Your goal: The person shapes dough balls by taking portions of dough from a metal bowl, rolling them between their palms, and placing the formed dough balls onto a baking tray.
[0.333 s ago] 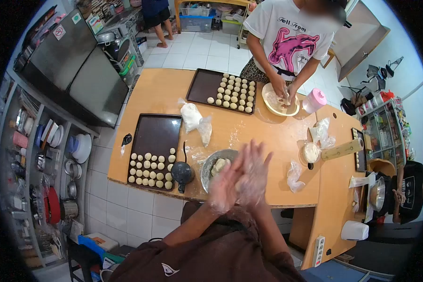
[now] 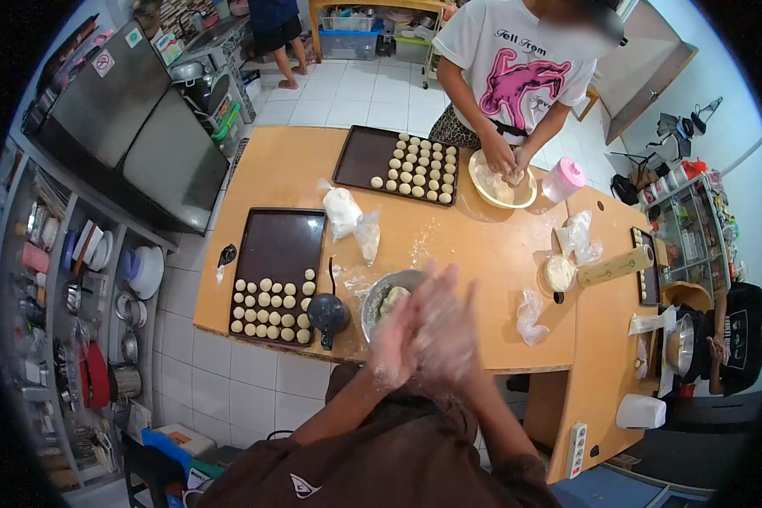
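Observation:
My left hand [image 2: 398, 334] and my right hand [image 2: 450, 334] are pressed palm to palm above the table's front edge. Both are dusted with flour, and the right one is smeared by motion. Whatever lies between the palms is hidden. Just behind my hands stands a grey bowl [image 2: 367, 315], partly covered by them, with pale dough [image 2: 393, 298] in it. To its left is a dark round tool [image 2: 327, 313] with a thin cord or handle. Beyond that, a dark baking tray [image 2: 281, 241] carries rows of small dough balls [image 2: 268, 316] at its near end.
Another tray [image 2: 357, 152] with dough balls lies at the back. A person [image 2: 516, 76] opposite works dough in a cream bowl [image 2: 527, 196] beside a pink-lidded jar [image 2: 565, 178]. Bagged flour [image 2: 341, 212], a plastic bag [image 2: 531, 317] and a green-patterned roll [image 2: 615, 267] rest on the table.
My hands have shifted against each other, the right one sliding slightly lower and more blurred. The person opposite has moved their hands a little within the cream bowl.

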Available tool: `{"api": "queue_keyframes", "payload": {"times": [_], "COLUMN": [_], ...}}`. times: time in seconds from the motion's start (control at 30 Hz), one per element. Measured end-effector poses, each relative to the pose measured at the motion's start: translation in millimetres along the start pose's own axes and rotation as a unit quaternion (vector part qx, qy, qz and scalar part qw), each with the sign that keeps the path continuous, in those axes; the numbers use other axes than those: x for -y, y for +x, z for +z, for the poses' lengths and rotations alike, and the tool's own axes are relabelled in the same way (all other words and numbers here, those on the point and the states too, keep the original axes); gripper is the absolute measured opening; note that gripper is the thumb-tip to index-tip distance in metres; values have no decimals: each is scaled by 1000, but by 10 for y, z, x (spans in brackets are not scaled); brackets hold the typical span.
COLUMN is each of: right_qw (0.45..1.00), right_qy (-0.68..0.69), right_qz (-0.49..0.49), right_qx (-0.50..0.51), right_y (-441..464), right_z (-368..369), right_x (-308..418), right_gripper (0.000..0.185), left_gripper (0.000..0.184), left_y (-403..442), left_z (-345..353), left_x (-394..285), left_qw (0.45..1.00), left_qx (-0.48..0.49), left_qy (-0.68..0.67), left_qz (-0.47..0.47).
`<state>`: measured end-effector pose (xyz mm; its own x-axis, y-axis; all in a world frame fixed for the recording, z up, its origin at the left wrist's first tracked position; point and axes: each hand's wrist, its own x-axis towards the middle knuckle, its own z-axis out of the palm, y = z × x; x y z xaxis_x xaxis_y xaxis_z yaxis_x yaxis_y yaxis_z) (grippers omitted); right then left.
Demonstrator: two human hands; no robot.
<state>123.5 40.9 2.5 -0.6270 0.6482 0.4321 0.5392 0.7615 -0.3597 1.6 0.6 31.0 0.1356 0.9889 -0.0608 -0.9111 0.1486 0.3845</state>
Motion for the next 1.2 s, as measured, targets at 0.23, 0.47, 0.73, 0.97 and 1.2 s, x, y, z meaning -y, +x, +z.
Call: {"api": "queue_keyframes", "payload": {"times": [0.23,0.47,0.73,0.97,1.2], "right_qw": [937,967,997,905,988], "right_qy": [164,-232,39,-323,-95], "right_qz": [239,101,-58,38,-36], "right_qx": [-196,-8,13,272,117], "right_y": [-225,194,127,457,-2], "right_z": [1005,356,122,116,295], "right_x": [193,781,547,362,453], "right_gripper": [66,56,52,66,77], "left_gripper": [70,88,70,60,64], "left_y": [-89,124,58,-61,27], "left_z": [-247,-512,-595,-376,-491], "left_x": [91,315,165,-41,-11], "left_qw": [988,955,997,994,996], "left_qx": [-29,121,62,-43,-24], "left_qy": [68,-259,-5,-1,58], "left_qz": [-133,-84,36,-103,-58]}}
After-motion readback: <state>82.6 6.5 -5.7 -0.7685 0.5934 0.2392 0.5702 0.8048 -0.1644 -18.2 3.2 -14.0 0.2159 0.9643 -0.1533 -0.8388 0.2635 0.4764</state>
